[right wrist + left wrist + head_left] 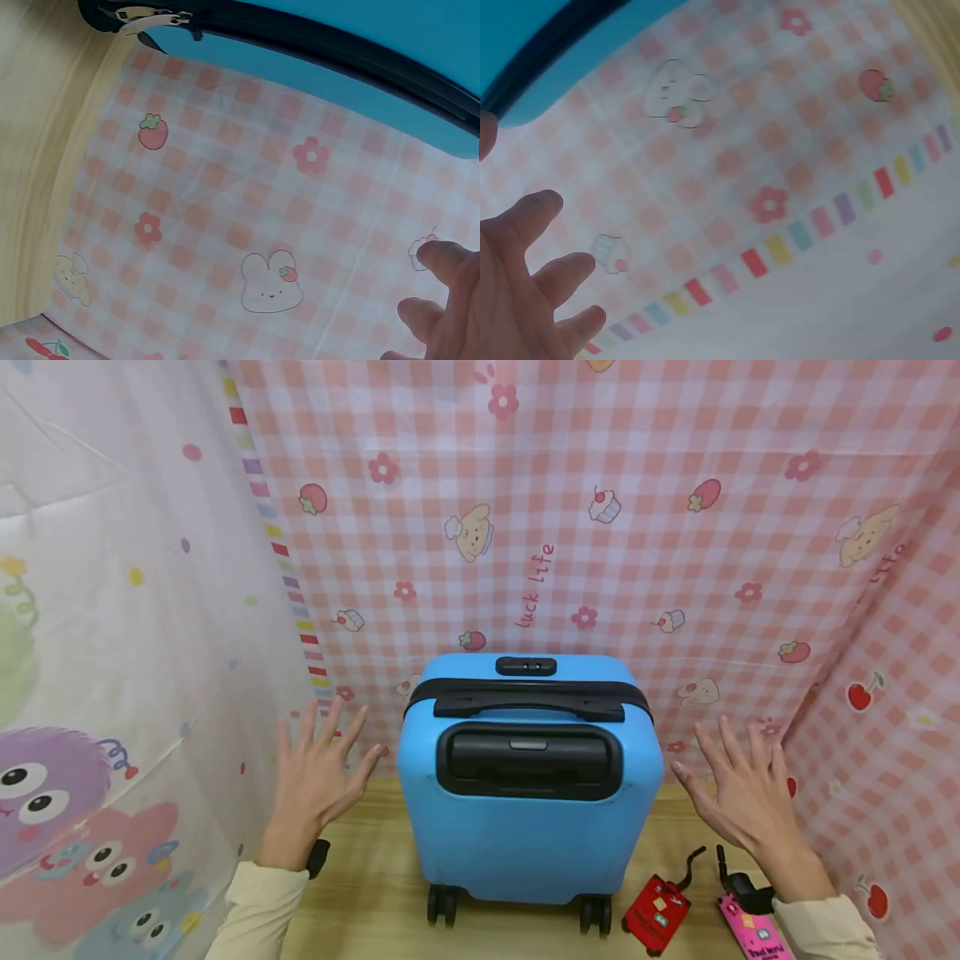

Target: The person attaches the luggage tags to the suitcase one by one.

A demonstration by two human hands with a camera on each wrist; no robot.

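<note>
A blue suitcase (528, 852) stands upright on its black wheels, its carry handle (528, 700) and recessed pull handle (528, 760) facing up and toward me. To its left hovers my left hand (318, 777), fingers spread and holding nothing. My right hand (746, 797) is held up on the other side, also spread and apart from the suitcase. Below the right hand, a red luggage tag (657, 914) and a pink luggage tag (753, 931) lie on the floor. In the right wrist view, zipper pulls (154, 16) show at the end of the suitcase's black seam.
A pink checked curtain (540, 527) hangs right behind the suitcase. White printed cloth (150, 635) closes off the left, and more checked cloth (885, 760) the right. The floor (352, 893) is light wood-look.
</note>
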